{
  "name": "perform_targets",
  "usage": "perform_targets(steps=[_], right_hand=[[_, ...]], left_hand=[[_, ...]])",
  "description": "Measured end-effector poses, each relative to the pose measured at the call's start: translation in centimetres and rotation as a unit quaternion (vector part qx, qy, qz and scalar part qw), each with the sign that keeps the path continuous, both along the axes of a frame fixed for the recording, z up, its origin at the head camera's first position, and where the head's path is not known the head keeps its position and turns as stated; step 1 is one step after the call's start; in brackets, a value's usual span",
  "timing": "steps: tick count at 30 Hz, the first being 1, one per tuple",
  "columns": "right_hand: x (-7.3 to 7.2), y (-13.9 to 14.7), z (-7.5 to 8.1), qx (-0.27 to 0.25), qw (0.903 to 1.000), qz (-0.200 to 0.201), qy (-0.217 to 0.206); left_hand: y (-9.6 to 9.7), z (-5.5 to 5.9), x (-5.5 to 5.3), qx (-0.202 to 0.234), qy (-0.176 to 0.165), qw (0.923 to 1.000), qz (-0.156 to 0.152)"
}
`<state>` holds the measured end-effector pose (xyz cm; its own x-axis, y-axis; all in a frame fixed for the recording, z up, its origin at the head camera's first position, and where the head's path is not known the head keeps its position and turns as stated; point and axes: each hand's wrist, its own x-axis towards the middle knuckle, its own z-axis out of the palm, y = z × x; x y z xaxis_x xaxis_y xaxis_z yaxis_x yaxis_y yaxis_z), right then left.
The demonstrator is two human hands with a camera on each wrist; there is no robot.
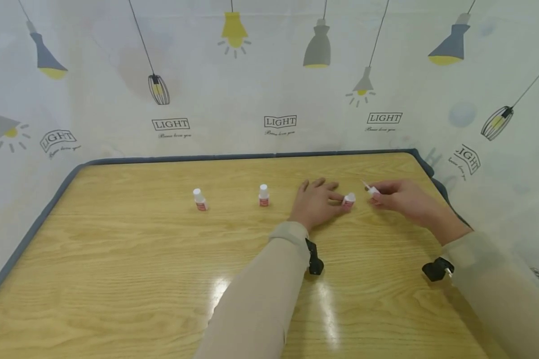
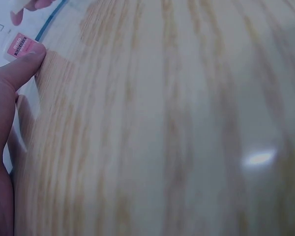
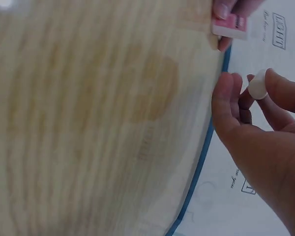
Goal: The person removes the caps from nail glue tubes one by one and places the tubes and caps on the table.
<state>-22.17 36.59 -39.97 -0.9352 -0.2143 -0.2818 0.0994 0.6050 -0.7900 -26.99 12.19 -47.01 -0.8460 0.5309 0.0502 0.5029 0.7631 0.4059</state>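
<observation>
My left hand (image 1: 316, 203) lies low over the table with its fingers spread. Between thumb and index finger it holds a small white bottle (image 1: 349, 201) with a red label, upright on the wood. To the right of that bottle, my right hand (image 1: 406, 200) pinches a white cap (image 1: 374, 191), whose thin pale stem points up and left. In the right wrist view the round end of the cap (image 3: 258, 88) shows between the fingers. Two similar capped bottles stand to the left: one bottle (image 1: 263, 195) near the left hand, another bottle (image 1: 200, 200) farther off.
The wood-grain table (image 1: 117, 259) has a dark blue-grey edging (image 1: 170, 158) at its back and sides. Behind it hangs a pale backdrop (image 1: 224, 99) printed with lamps. Dark wrist cameras sit by both sleeves, the left camera (image 1: 314, 259) and the right camera (image 1: 436, 270).
</observation>
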Motion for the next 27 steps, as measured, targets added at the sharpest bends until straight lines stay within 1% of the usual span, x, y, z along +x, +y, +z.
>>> perform_targets(steps=[3, 8, 11, 21, 27], right_hand=[[0.2, -0.6, -0.4, 0.025, 0.9995, 0.001, 0.018], [0.4, -1.4, -1.1, 0.052, 0.9973, -0.023, 0.046], [0.4, -1.7, -1.4, 0.071, 0.9955, -0.027, 0.057], [0.2, -2.7, -1.9, 0.111, 0.9912, -0.009, 0.072], [0.0, -2.8, -2.1, 0.122, 0.9903, -0.005, 0.067]], left_hand=[[0.1, 0.0, 0.0, -0.001, -0.003, 1.0, 0.0], [0.2, 0.0, -0.2, -0.003, -0.002, 1.0, -0.001], [0.3, 0.0, -0.2, 0.0, 0.001, 1.0, 0.001], [0.3, -0.3, -0.2, 0.008, -0.005, 0.9999, 0.007], [0.2, -0.3, -0.3, 0.007, -0.005, 0.9999, 0.009]])
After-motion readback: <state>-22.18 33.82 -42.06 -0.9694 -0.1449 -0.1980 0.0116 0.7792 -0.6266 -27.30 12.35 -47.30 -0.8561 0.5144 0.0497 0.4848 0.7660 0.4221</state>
